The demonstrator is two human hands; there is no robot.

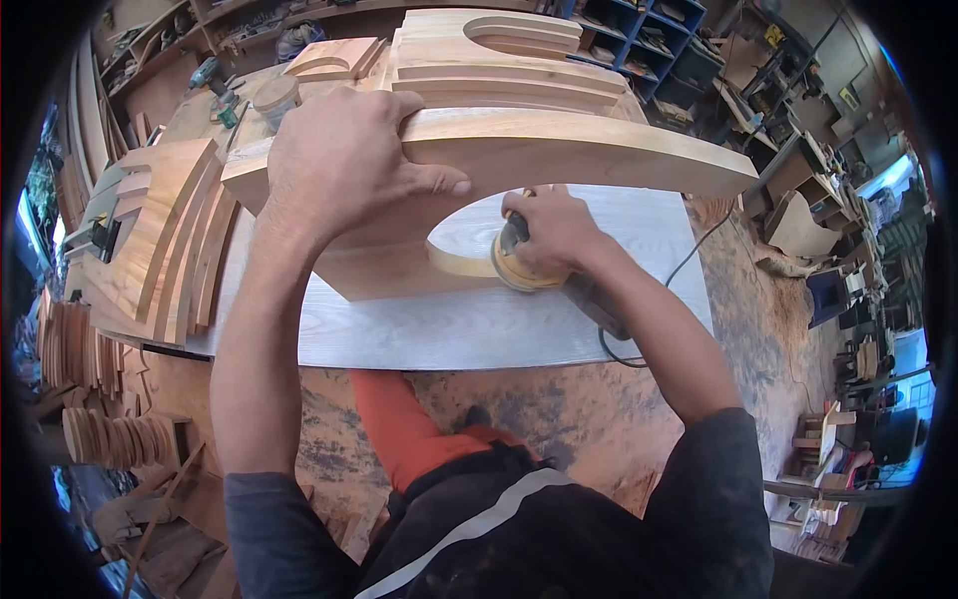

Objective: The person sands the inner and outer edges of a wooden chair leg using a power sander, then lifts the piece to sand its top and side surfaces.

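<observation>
A large curved wooden piece [579,155] stands on edge on the pale, wood-grained table top [419,334]. My left hand [344,160] is closed over its upper edge at the left, thumb lying against the near face. Inside the piece's rounded cut-out, my right hand [554,230] grips a yellow and black orbital sander [524,275]. The sander's disc side is at the lower curve of the cut-out; whether it touches the wood is hard to tell. A dark cord [689,262] trails from the sander to the right.
Similar cut wooden pieces [175,230] are stacked at the table's left, with more boards [499,65] at the back. A drill [205,75] and a round tub [276,97] are at the back left. Blue shelves [634,35] stand behind. Sawdust covers the floor [758,299].
</observation>
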